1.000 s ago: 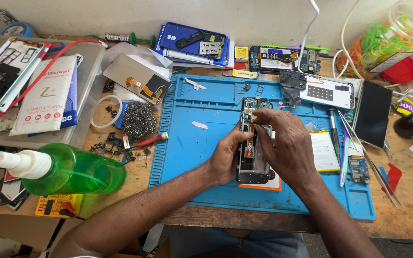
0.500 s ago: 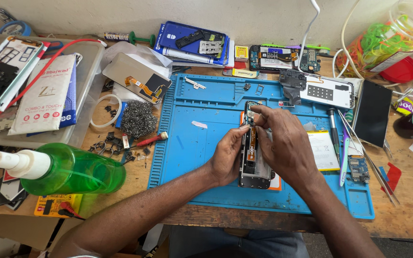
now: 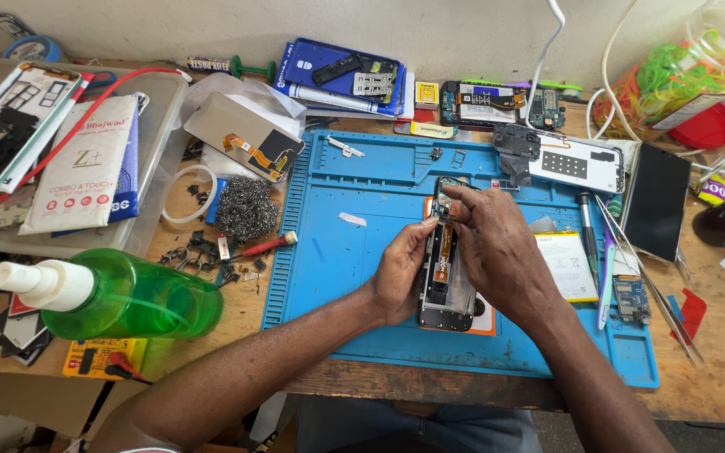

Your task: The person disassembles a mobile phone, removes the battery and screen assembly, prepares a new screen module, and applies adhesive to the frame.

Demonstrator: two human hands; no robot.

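Head view, both hands' fingers pinching opened phone point(image 3: 445, 285), left hand point(image 3: 400, 273), right hand point(image 3: 501, 252), blue mat point(image 3: 346, 260)

Hands: left hand point(image 3: 398, 277) and right hand point(image 3: 501, 252) grip opened phone point(image 3: 445, 281).
Surface: blue mat point(image 3: 337, 252).
Nearby: green bottle point(image 3: 127, 295).

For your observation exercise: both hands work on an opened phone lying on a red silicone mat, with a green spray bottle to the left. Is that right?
Not quite. The head view shows the silicone mat is blue, not red. Both hands, left and right, do work on the opened phone, green spray bottle left.
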